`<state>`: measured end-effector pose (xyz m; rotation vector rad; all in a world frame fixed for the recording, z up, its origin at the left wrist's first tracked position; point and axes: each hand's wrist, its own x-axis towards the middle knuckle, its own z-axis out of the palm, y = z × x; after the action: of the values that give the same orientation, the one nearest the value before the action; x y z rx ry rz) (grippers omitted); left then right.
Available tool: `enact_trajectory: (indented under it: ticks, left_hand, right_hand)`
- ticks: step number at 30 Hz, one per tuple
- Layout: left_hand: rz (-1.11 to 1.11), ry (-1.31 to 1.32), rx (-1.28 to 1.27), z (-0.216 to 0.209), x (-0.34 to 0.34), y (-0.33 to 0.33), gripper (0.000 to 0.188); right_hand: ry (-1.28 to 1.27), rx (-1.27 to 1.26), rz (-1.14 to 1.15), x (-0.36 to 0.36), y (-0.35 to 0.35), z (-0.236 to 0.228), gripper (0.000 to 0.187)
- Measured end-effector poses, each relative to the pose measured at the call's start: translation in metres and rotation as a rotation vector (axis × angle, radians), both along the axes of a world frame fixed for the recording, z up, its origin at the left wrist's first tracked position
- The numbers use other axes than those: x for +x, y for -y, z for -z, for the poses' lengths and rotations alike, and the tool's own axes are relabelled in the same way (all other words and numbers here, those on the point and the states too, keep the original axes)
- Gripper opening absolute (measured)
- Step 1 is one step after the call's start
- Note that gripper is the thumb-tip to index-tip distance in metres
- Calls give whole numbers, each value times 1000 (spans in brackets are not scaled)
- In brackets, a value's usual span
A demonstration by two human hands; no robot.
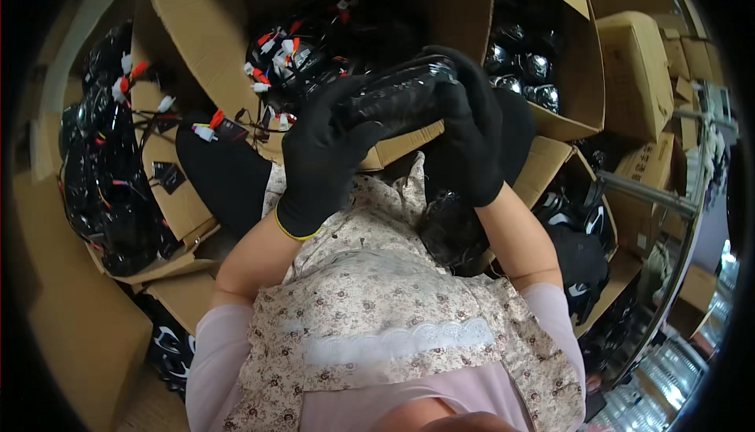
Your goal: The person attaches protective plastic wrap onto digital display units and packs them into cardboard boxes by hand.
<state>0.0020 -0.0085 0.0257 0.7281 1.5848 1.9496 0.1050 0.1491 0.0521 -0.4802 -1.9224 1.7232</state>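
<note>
Both my hands wear black knit gloves and hold a glossy black part in clear wrap [399,95] above my lap. My left hand [322,145] grips its left end, thumb along the near side. Around the right end curl the fingers of my right hand [474,121]. The exact kind of part does not show. Just beyond stands a large open carton [189,38], with dark parts inside and white and red wire connectors [285,53] on top. Another black wrapped part [452,231] rests by my right thigh, partly hidden under my forearm.
On the left, an open carton [197,231] holds black wrapped parts [102,164] with wires. A carton of shiny round lamps [535,70] stands at the far right. Nearer on the right are black-and-white parts [578,219] in a carton, a metal rail [649,193] and stacked clear pieces [668,377].
</note>
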Motion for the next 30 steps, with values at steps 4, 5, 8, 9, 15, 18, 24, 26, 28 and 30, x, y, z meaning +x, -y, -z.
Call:
enact_trajectory:
  ticks: [4, 5, 8, 9, 15, 18, 24, 26, 28, 30]
  left_hand:
    - [-26, 80, 19, -2, -1, -2, 52]
    - [-41, 74, 33, 2, -4, -3, 52]
    - [-71, 80, 59, 9, -6, -5, 50]
    - [-90, 94, 80, 9, -6, -6, 49]
    - [131, -821, -261, -12, -39, -12, 48]
    - [152, -164, -236, -27, -36, -10, 49]
    - [113, 395, 389, 12, -46, -4, 63]
    - [-55, 45, 27, 9, -50, -1, 66]
    - [-110, -105, 39, -8, -54, -1, 65]
    - [22, -827, -127, -33, -63, -4, 66]
  right_hand:
    - [-83, -195, 45, -1, 5, 4, 24]
    - [-102, -192, 47, -1, 6, 3, 21]
    - [-87, -235, 55, -1, 10, 2, 18]
    - [-91, -242, 60, 0, 10, 3, 18]
    - [-13, -88, -23, -7, -3, 12, 20]
    - [-103, 30, -22, -15, 1, 4, 28]
    - [-126, -623, -7, -30, -2, 44, 43]
    - [-73, -534, -15, -28, 1, 32, 44]
    - [-135, -286, -25, -27, 3, 30, 42]
    - [-156, -282, -68, -26, 10, 30, 39]
